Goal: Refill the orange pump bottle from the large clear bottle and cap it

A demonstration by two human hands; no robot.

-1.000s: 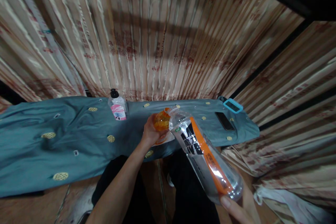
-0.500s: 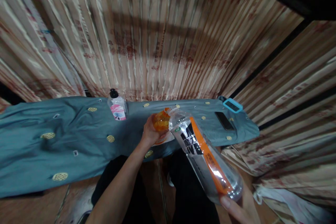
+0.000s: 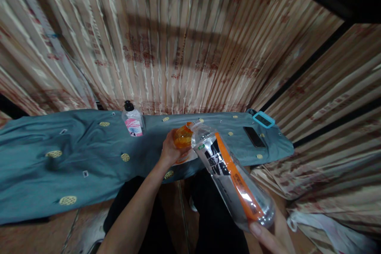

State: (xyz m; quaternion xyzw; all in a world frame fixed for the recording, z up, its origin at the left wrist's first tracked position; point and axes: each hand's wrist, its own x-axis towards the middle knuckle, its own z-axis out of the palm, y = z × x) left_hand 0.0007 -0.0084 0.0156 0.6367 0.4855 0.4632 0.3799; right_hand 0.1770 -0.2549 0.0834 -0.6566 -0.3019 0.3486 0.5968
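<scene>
In the middle of the view my left hand (image 3: 170, 149) is wrapped round a small orange see-through container (image 3: 182, 138). Under it lies something pale with an orange edge (image 3: 186, 158), partly hidden. My right hand (image 3: 269, 234) grips the base of a large clear plastic bottle (image 3: 235, 180) with a silver and orange label. This bottle is tilted, its neck pointing up-left and meeting the top of the orange container. I cannot tell whether liquid is flowing between them.
A teal cloth with yellow prints (image 3: 98, 147) covers the long surface before me. On it stand a clear black-capped bottle with a pink label (image 3: 133, 123), a dark phone (image 3: 254, 137) and a light-blue framed device (image 3: 263, 119). Pleated curtains (image 3: 184, 47) hang behind.
</scene>
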